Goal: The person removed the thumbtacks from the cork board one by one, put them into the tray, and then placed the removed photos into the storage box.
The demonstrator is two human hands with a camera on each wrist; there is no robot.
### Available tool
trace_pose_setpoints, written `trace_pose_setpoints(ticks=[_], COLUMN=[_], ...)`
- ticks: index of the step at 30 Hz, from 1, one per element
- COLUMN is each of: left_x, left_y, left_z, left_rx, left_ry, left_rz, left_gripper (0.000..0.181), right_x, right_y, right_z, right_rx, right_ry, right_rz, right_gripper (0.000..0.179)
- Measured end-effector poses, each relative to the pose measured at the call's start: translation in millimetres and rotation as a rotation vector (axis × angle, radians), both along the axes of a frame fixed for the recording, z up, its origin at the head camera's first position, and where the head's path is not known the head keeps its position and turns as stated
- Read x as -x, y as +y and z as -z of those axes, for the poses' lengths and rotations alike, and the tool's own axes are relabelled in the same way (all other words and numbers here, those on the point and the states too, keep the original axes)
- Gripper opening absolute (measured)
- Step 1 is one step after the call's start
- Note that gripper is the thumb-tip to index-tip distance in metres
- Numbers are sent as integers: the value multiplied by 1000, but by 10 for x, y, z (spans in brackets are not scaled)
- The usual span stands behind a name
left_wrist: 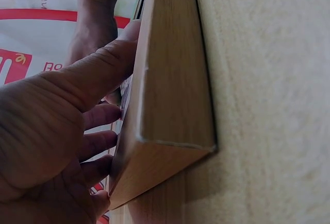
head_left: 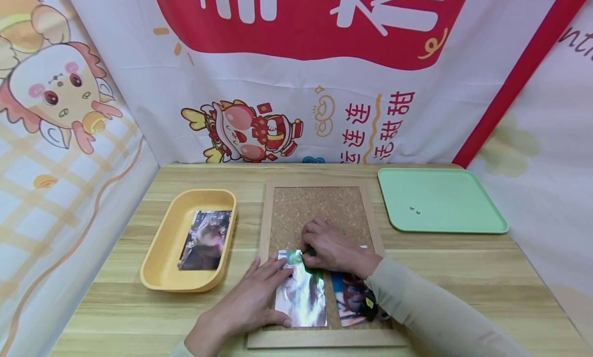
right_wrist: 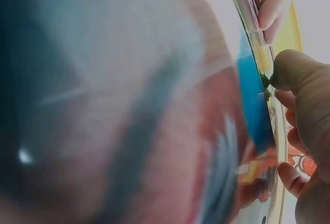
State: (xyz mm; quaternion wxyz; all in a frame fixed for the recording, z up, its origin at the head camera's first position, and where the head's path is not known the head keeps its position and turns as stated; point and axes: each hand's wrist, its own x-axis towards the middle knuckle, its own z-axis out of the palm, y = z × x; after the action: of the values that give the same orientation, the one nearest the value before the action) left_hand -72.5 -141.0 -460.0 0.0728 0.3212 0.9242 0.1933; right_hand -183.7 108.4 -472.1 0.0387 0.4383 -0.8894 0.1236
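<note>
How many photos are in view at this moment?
3: one photo in the yellow tray; on the corkboard, a left photo and a right photo, both partly covered. More could lie hidden underneath.

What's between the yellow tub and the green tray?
In the head view, the cork board lies between the tub and the tray, with the right hand over it.

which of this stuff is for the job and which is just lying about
Seemingly for the job:
cork board
left photo on it
right photo on it
yellow tub
photo in tub
green tray
two shiny bits

Seemingly just backdrop, not loose clutter:
printed wall cloth
</note>
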Motion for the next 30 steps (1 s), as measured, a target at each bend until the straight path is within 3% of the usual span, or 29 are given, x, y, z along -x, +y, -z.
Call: trace_pose_setpoints(ticks=[30], left_x=[-3], left_y=[-6], left_z=[5], left_rx=[-9], left_ry=[-10], left_rz=[-3], left_gripper=[101], right_x=[-2], right_y=[-8], right_z=[-17], right_rx=[16], right_ry=[-26], right_rz=[16], right_gripper=[12])
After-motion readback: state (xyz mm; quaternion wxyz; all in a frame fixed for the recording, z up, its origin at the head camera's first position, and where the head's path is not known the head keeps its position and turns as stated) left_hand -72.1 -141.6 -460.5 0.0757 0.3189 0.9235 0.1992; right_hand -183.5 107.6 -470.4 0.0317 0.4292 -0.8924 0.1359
